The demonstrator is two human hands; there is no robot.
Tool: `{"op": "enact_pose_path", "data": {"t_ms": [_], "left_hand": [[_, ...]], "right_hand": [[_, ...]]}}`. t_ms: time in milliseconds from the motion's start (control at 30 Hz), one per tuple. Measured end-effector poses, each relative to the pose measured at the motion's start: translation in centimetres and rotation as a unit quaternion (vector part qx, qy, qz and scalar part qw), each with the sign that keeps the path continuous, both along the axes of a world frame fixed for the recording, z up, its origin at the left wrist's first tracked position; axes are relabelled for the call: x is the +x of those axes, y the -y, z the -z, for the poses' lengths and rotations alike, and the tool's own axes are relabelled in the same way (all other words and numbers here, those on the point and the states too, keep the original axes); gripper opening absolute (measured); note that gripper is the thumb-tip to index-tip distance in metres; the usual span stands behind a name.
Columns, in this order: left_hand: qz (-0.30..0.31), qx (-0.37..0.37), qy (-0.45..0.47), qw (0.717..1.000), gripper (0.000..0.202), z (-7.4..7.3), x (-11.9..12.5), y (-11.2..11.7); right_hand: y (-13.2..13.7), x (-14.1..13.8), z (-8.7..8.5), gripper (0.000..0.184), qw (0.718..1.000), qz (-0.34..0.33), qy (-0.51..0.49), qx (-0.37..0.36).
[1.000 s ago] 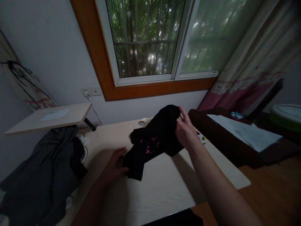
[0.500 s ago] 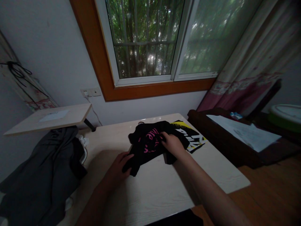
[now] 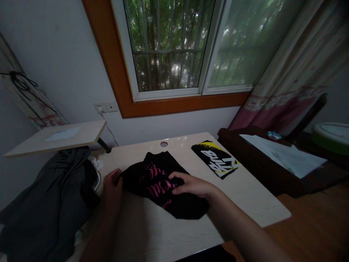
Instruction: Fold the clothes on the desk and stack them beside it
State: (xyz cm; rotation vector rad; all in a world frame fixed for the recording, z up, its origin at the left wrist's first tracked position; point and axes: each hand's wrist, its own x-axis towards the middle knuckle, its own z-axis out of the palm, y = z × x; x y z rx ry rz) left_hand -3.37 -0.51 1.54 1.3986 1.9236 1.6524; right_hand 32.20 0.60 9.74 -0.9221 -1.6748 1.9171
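Observation:
A black T-shirt (image 3: 160,163) with pink lettering lies partly spread and creased on the pale table (image 3: 174,240). My left hand (image 3: 112,185) is closed on its left edge, lifting that corner a little. Over the printed front, my right hand (image 3: 192,186) pinches the cloth between thumb and fingers. To the right of the shirt lies a flat, folded black garment (image 3: 215,158) with a yellow and white print; neither hand touches it.
A heap of dark grey clothing (image 3: 46,200) lies at the left, beneath a raised shelf (image 3: 60,138) with a paper on it. The table has a round cable hole (image 3: 164,144) near its back edge. Dark furniture (image 3: 261,167) bearing white sheets stands at the right.
The black T-shirt has moved left and nearer, away from the folded garment, which now shows fully. My left hand has gone left with its edge; my right hand has come nearer.

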Motion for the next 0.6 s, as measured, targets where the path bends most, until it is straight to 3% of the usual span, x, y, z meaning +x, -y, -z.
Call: {"op": "enact_pose_path", "data": {"t_ms": [133, 267, 367, 433, 600], "left_hand": [[-0.029, 0.037, -0.109, 0.993, 0.026, -0.7, 0.2, 0.5], [0.002, 0.110, -0.218, 0.970, 0.016, -1.6, 1.6, 1.4], [0.121, 0.122, -0.287, 0.942, 0.008, -1.9, 3.2, 2.1], [0.225, 0.114, -0.336, 0.908, 0.010, -1.9, 4.3, 2.6], [0.363, 0.035, -0.409, 0.836, 0.051, -1.2, 6.1, 2.9]], "right_hand": [[1.4, -1.8, -0.5, 0.053, 0.988, 0.019, -0.105, -0.114], [0.7, -2.2, -1.2, 0.072, 0.973, 0.122, -0.170, -0.097], [-0.2, -1.3, -2.3, 0.080, 0.955, 0.218, -0.191, -0.066], [-0.7, -0.3, -3.0, 0.083, 0.946, 0.266, -0.179, -0.041], [-1.3, 2.0, -3.9, 0.091, 0.943, 0.316, -0.095, 0.043]]}}
